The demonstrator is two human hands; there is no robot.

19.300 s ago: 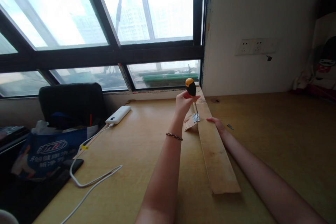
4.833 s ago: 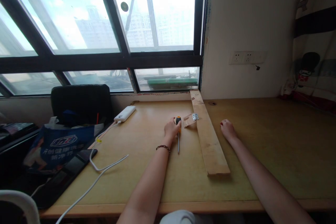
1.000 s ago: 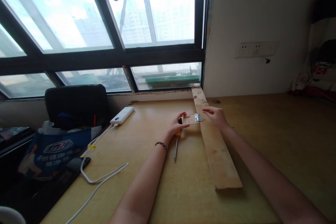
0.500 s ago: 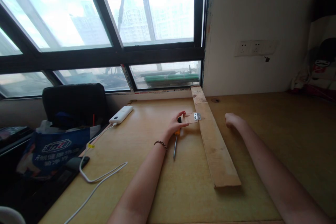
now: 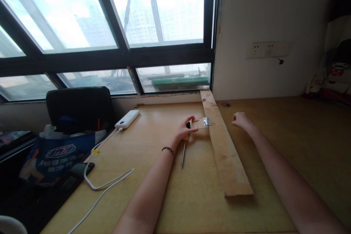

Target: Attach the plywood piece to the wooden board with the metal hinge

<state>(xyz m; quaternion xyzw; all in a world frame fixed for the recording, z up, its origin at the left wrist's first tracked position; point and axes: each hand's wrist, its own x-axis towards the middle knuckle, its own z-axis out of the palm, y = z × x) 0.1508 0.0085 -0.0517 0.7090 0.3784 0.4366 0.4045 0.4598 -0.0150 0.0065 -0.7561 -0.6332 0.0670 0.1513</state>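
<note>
Planks: one long plank [image 5: 223,150], one hinge [image 5: 206,121], one screwdriver [image 5: 183,150].

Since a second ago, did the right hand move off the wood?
Yes. The right hand was over the long plank by the hinge; now it is to the plank's right, above the desk, touching neither.

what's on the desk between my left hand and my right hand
In the head view, between the left hand and the right hand lie the small wood piece, the metal hinge and the long plank.
</note>
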